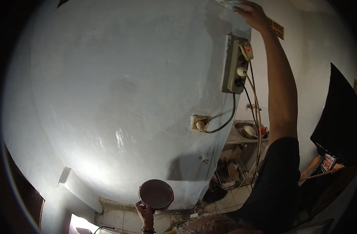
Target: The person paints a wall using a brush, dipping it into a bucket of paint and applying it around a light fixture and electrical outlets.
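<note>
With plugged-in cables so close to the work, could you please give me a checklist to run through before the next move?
1. Container supported: ok; the left hand grips the round container at its edge.
2. Pale item held: ok; it is in the raised right hand, partly cut off by the frame.
3. Power strip off: apparently not ok; a red light glows there.
4. Wall socket unplugged: not ok; a plug sits in it.
5. Enough in the container: cannot tell; its inside is dark.

The wall (88, 89) is blue-grey; the container (156, 194), reddish-brown; the sleeve (278, 183), black.
</note>
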Motion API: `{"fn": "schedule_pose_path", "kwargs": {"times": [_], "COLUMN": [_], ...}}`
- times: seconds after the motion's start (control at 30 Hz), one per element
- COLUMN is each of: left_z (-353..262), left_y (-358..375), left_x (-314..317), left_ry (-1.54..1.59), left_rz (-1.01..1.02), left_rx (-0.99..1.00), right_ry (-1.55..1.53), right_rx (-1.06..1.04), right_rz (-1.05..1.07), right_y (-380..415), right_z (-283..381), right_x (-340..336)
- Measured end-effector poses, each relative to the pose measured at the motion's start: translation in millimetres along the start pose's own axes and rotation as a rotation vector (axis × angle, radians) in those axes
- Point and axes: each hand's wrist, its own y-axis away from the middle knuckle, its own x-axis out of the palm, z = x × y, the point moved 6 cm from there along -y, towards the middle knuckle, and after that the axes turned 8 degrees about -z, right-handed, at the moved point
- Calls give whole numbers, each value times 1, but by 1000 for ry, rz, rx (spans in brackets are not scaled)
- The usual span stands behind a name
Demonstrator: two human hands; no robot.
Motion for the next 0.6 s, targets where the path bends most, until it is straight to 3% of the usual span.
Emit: {"fn": "schedule_pose_path", "kwargs": {"times": [0.07,0.17,0.27,0.47,0.6], "left_z": [-4,11,14,-10,-4], "left_y": [0,-8,-14,-7,-6], "left_x": [-9,-21,-28,-27,-27], "left_ry": [9,56,2,1,85], "left_rz": [-34,-33,-76,-65,-71], "left_rx": [12,7,94,33,39], "right_ry": [-393,-582,-782,-845,-533], "right_rx": [366,348,489,437,367], "right_rz": [83,-62,6,-84,-120], "right_y": [-1,9,19,39,26], "right_z": [-38,-53,-79,-26,-47], "right_x": [-7,-27,-21,-26,-32]}}
